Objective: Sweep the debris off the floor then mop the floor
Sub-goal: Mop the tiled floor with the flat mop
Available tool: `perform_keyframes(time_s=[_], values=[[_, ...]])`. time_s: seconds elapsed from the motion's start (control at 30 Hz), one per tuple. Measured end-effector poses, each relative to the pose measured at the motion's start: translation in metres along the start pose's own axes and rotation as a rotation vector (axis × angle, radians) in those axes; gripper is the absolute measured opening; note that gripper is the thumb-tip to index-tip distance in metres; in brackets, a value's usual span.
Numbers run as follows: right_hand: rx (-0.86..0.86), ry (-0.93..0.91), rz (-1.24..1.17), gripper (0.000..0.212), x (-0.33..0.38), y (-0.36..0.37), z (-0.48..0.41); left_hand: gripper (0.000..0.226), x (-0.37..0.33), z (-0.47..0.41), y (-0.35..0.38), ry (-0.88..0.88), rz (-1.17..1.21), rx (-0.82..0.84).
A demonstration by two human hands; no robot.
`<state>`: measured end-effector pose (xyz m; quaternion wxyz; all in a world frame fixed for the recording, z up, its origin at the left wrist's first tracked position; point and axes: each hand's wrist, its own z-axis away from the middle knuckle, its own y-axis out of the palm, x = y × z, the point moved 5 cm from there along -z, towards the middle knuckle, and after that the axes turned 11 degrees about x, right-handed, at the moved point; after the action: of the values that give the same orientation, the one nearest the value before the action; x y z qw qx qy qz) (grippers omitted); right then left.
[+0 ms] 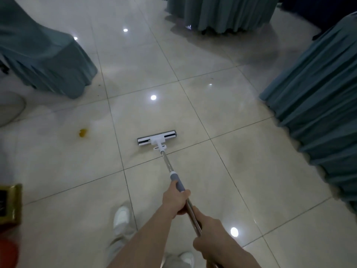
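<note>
A flat mop with a white and grey head [156, 138] rests on the glossy cream tile floor [241, 171] ahead of me. Its metal pole [167, 163] runs back toward me. My left hand [176, 198] grips the pole just below the grey sleeve. My right hand [209, 235] grips the pole lower down, closer to my body. A yellow-orange stain [83, 132] lies on the tiles to the left of the mop head. Small dark specks [99, 85] dot the floor further back on the left.
Teal draped tablecloths stand at the left [44, 60], at the back [220, 12] and along the right [318, 105]. A gold-edged box [10, 204] sits at the lower left. My white shoes [121, 216] are on the tiles below my arms.
</note>
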<state>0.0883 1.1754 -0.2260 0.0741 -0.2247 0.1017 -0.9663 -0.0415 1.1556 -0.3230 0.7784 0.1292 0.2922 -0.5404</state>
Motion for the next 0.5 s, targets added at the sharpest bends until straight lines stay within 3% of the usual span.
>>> perform_keyframes(time_s=[0.17, 0.3, 0.5], values=[[-0.034, 0.02, -0.034, 0.094, 0.036, 0.0, -0.012, 0.039, -0.011, -0.01, -0.038, 0.011, -0.014, 0.006], [-0.061, 0.049, -0.06, 0.092, 0.061, 0.0, -0.027, 0.05, -0.022, -0.027, -0.063, 0.011, -0.037, 0.022], [-0.106, 0.057, -0.208, 0.087, 0.123, -0.008, -0.082, 0.046, -0.047, -0.069, -0.134, 0.015, -0.031, 0.042]])
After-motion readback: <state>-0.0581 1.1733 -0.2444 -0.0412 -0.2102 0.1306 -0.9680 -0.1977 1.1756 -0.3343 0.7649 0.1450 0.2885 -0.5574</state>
